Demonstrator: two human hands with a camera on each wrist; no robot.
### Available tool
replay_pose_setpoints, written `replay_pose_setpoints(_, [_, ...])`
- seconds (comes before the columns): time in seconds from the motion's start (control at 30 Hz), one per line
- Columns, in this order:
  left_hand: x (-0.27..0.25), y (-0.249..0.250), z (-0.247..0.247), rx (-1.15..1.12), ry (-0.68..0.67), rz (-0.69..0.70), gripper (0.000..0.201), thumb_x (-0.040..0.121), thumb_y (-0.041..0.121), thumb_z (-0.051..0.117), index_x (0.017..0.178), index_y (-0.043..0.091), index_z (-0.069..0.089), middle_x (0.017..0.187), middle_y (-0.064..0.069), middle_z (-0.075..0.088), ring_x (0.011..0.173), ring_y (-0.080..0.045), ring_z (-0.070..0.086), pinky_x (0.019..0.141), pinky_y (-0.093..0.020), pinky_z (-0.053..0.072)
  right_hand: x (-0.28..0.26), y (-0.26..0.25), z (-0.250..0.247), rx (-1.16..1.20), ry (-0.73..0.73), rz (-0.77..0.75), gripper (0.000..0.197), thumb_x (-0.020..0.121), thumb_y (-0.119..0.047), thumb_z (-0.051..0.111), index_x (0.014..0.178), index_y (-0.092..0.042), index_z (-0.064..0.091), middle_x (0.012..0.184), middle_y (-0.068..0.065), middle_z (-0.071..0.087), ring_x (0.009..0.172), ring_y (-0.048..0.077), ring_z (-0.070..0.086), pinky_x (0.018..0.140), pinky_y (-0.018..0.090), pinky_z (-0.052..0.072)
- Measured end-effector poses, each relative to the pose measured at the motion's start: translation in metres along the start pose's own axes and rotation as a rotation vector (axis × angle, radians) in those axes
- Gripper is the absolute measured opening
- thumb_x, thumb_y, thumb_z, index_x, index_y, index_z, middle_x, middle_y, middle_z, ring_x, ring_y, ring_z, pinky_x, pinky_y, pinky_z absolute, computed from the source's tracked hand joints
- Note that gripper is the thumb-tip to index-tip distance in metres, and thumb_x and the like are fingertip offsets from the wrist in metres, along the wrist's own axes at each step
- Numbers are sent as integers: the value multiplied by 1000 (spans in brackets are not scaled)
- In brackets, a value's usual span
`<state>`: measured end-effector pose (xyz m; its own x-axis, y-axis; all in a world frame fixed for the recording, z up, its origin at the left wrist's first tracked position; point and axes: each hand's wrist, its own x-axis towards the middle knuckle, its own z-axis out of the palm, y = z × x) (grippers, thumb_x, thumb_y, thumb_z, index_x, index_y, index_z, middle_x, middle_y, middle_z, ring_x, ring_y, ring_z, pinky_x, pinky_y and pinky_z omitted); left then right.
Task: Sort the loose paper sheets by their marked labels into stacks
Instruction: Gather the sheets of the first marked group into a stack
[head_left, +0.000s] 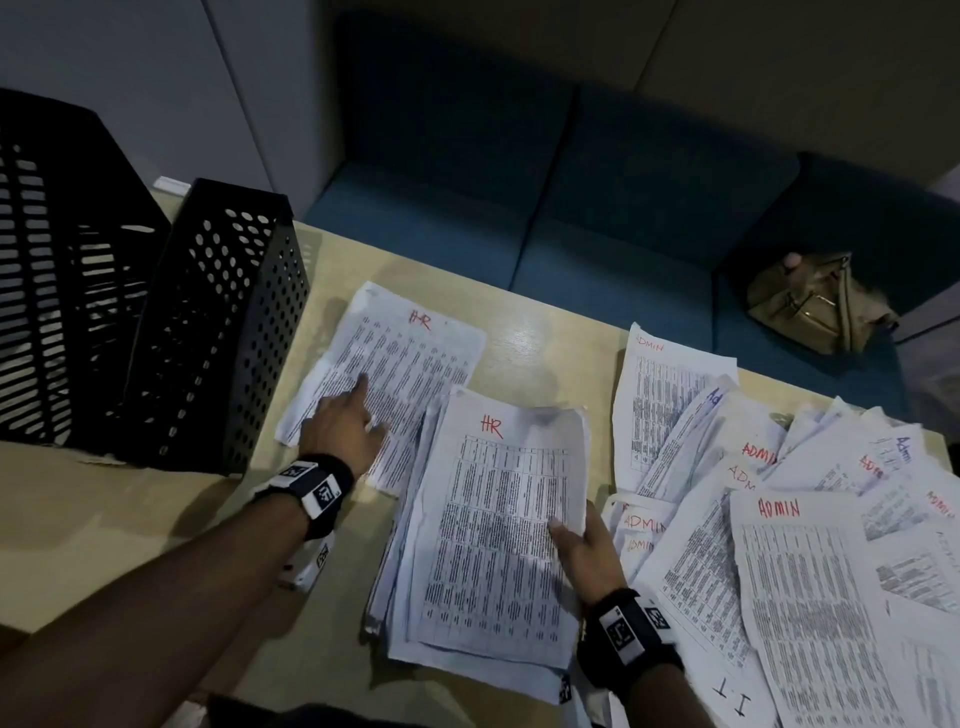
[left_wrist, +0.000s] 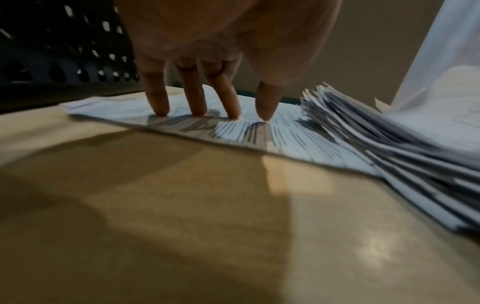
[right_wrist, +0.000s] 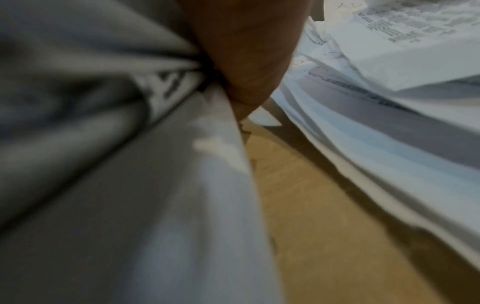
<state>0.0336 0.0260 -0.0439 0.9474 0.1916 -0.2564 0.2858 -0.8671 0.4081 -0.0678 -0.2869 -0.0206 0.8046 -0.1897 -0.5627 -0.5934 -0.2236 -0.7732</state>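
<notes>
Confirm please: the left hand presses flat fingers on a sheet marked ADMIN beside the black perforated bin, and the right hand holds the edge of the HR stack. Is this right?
Not quite. The sheet under the left hand is marked HR in red, not ADMIN; the head view shows it. The rest holds: it lies beside the black perforated bin, and the right hand holds the edge of the HR stack.

Bare table (head_left: 540, 338) lies open in the centre of the frame, between the far HR sheet (head_left: 395, 358) and the ADMIN sheets (head_left: 810, 519) spread across the right. The black perforated bins (head_left: 218, 322) wall off the upper left, standing just beside that sheet. More bare table runs along the lower left, under the left forearm
</notes>
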Motion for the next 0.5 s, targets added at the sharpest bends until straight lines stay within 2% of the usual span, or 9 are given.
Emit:
replay_pose_setpoints(0.07, [0,-5,-6,44,-5,-71,70,76,53,70,137,28,48,131,-3,48,127,-28,36,103,-45,34,2,-3,-4,-37,55,-9,41,94,-12,52,132,-24,46,101,6,65,85,20,62,66,26,50])
replay_pose_setpoints(0.1, [-1,-8,-10,41,-6,-97,64,67,55,77,124,32,58,139,-3,39,131,-27,30,107,-47,28,5,-4,-8,-59,108,-27,40,93,-11,53,131,-21,47,93,7,64,73,19,60,54,22,49])
replay_pose_setpoints(0.17, [-2,-15,-13,-28,-55,-143,58,52,50,88,102,35,63,150,-2,22,138,-24,26,112,-48,22,9,-7,-19,-108,206,-68,33,93,-10,54,126,-11,50,82,8,60,58,17,53,40,15,43])
replay_pose_setpoints(0.2, [-3,-17,-13,-67,-93,-160,60,49,44,91,101,34,63,153,-1,16,138,-24,30,112,-46,26,11,-9,-23,-117,239,-83,30,93,-10,54,123,-8,51,80,9,58,56,17,51,37,13,40])
replay_pose_setpoints(0.23, [-6,-18,-15,-89,-111,-166,66,48,39,93,105,34,62,155,-1,15,136,-24,34,111,-45,31,14,-10,-28,-121,263,-94,29,93,-10,55,122,-6,51,80,11,57,56,17,49,36,13,39])
replay_pose_setpoints(0.3, [-9,-19,-15,-120,-76,-178,89,48,31,94,127,29,51,151,-7,20,132,-30,37,105,-43,38,18,-11,-34,-122,287,-110,30,92,-9,56,122,-4,51,85,15,57,60,18,49,42,20,40])
replay_pose_setpoints(0.37, [-11,-21,-16,-267,-60,-297,104,54,22,93,140,20,36,145,-13,27,123,-36,45,100,-42,45,20,-10,-35,-132,298,-127,32,92,-11,58,122,-5,51,90,16,59,66,21,52,52,22,40])
replay_pose_setpoints(0.43, [-14,-23,-17,-383,-61,-369,86,67,18,86,138,14,38,136,-16,47,111,-35,55,92,-40,49,22,-5,-31,-137,306,-131,33,91,-14,59,122,-5,52,92,16,61,73,28,57,61,25,43])
replay_pose_setpoints(0.5, [-16,-23,-24,-413,-37,-333,51,84,22,71,130,11,52,123,-16,63,103,-33,61,88,-37,50,20,-1,-26,-125,318,-114,32,91,-17,60,121,-6,52,92,16,62,77,30,59,61,25,44])
